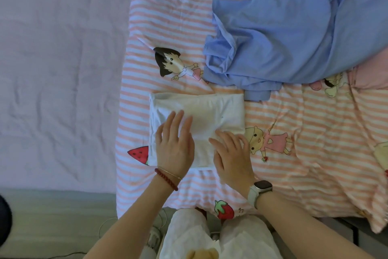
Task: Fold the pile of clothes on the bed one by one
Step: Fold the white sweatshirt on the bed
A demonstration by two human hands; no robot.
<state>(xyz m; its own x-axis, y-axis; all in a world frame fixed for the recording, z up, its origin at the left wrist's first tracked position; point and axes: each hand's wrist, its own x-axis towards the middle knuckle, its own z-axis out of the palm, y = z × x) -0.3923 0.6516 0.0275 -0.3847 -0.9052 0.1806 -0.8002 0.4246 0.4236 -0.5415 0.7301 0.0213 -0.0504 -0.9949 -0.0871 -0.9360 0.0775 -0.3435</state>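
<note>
Fingers spread, left hand (175, 145) and right hand (232, 153) flatten a folded white garment (210, 111); a crumpled blue shirt (294, 38) awaits.

The bed (52, 69) is covered on its left part by a wrinkled pale lilac sheet (58, 38). Over the right part a pink-and-white striped quilt (294, 132) is spread, printed with cartoon children, a watermelon slice and strawberries; its near edge hangs over the side of the bed. A white garment (201, 109), folded into a flat rectangle, is laid on the quilt near that edge. Just beyond it, a crumpled blue garment (283, 48) is heaped on the quilt, one corner just beside the far right corner of the white one. At the right edge a pink cloth (371, 73) is partly seen beside the blue heap
</note>
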